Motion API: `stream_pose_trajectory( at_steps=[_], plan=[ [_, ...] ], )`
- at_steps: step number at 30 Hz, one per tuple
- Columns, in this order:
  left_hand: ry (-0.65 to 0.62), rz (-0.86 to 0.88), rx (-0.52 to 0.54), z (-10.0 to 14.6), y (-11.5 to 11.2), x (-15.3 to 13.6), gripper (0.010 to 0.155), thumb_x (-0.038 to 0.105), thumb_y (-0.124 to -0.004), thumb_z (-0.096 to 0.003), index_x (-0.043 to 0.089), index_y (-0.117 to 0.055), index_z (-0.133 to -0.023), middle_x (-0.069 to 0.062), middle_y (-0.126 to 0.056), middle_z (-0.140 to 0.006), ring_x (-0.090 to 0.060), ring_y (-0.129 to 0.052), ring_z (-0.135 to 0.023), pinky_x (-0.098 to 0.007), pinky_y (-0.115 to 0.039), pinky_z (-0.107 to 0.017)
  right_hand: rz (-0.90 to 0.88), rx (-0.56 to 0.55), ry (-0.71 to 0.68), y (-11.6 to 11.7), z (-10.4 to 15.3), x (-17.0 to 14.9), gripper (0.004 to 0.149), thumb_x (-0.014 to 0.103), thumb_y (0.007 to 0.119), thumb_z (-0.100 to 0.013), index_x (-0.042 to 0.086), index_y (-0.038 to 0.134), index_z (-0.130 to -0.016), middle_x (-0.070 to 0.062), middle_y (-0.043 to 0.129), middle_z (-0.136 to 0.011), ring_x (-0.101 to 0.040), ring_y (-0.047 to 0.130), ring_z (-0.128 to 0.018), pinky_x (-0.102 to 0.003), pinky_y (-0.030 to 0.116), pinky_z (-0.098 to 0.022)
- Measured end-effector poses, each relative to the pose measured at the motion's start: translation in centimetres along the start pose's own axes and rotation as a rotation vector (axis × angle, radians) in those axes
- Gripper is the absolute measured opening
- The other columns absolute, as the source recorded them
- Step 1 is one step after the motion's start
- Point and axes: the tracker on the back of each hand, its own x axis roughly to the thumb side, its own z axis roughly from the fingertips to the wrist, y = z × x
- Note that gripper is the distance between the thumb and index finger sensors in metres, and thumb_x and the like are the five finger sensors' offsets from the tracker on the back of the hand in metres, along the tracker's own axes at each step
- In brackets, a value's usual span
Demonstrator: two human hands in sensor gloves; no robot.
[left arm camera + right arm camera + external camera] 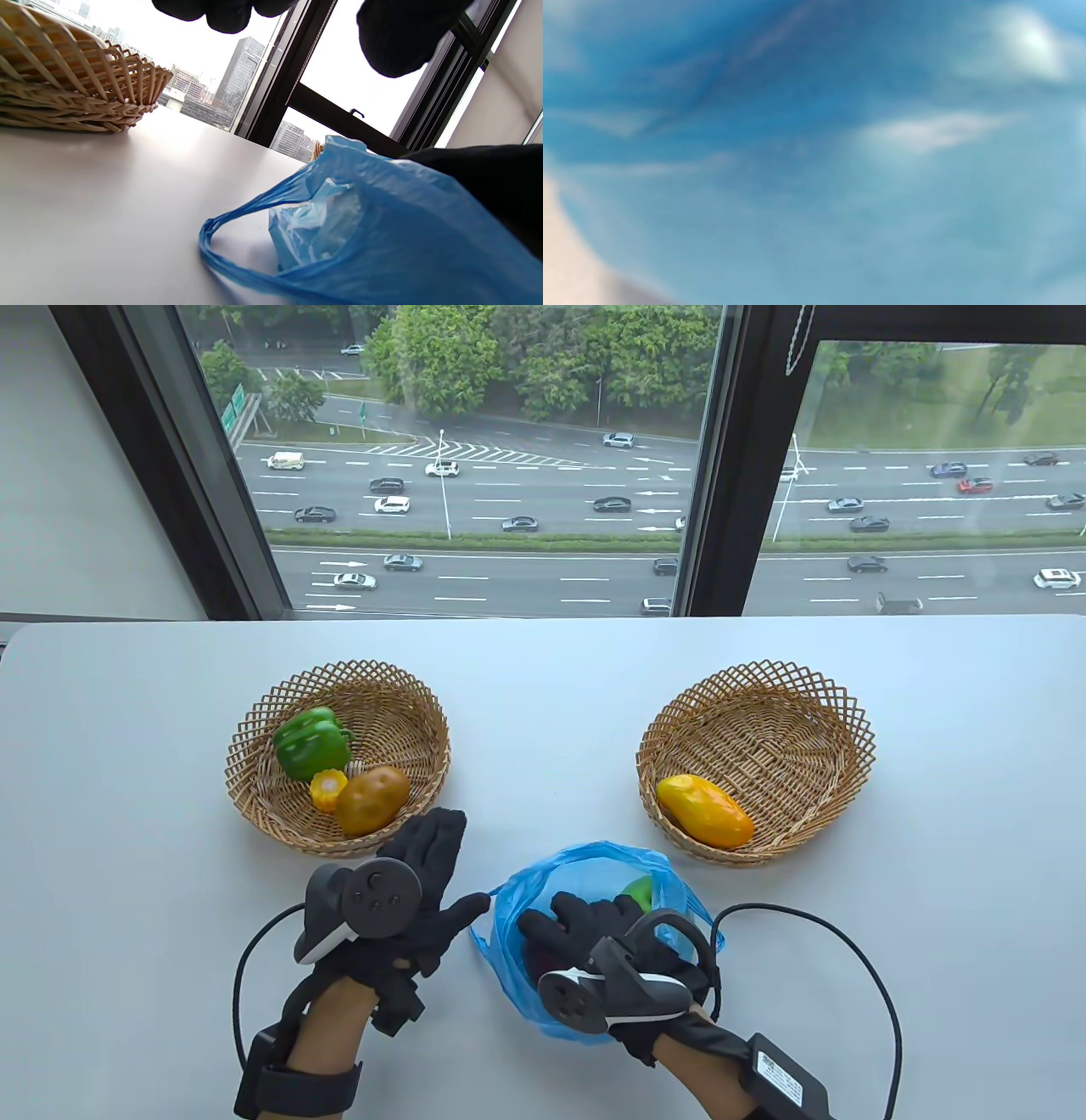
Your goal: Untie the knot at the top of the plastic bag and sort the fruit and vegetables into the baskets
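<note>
The blue plastic bag (585, 933) lies open at the table's near edge, its knot undone. My right hand (585, 920) reaches into its mouth with fingers spread; nothing shows pinched between them. A green item (640, 891) and something dark red (539, 965) sit inside the bag. My left hand (433, 865) hovers flat with straight fingers between the bag and the left basket (254, 729), its thumb close to the bag's handle loop (212, 237). That basket holds a green pepper (312, 742), a corn piece (327, 791) and a potato (372, 800). A mango (704, 811) lies in the right basket (764, 704).
A window runs along the white table's far edge (543, 621). Cables (848, 950) trail from both wrists near the front. The right wrist view is filled with blurred blue plastic (814, 152). The left basket's woven wall (63, 84) stands close in the left wrist view.
</note>
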Motion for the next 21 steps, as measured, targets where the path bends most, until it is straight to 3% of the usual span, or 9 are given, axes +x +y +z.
stream_pose_trajectory(
  at_steps=[7,13,21],
  plan=[
    [0.012,-0.045,0.003,0.1,0.1,0.1,0.083,0.056,-0.072,-0.0486,0.020,-0.041,-0.117,-0.013,-0.026,-0.124,-0.047,-0.025,-0.109,-0.066,-0.033,-0.073,-0.003,-0.107,0.017,-1.4,1.1,-1.1,0.084,0.055,0.088,-0.046,0.021,0.054,-0.115,-0.023,0.068,-0.108,-0.043,0.092,-0.081,-0.067,0.072,-0.062],
    [0.014,-0.024,-0.009,0.0,-0.1,0.0,0.084,0.056,-0.071,-0.0487,0.019,-0.040,-0.117,-0.014,-0.028,-0.124,-0.047,-0.026,-0.109,-0.066,-0.034,-0.073,-0.086,-0.286,0.071,-3.6,3.0,-3.5,0.083,0.057,0.085,-0.047,0.019,0.056,-0.114,-0.023,0.072,-0.106,-0.040,0.094,-0.077,-0.064,0.075,-0.059],
    [0.015,-0.019,-0.016,0.0,-0.2,0.0,0.084,0.056,-0.071,-0.0486,0.018,-0.040,-0.117,-0.015,-0.030,-0.124,-0.047,-0.028,-0.109,-0.066,-0.035,-0.073,-0.136,-0.437,0.134,-5.0,4.6,-5.8,0.080,0.056,0.079,-0.047,0.019,0.055,-0.114,-0.023,0.073,-0.105,-0.038,0.094,-0.074,-0.061,0.078,-0.057]
  ],
)
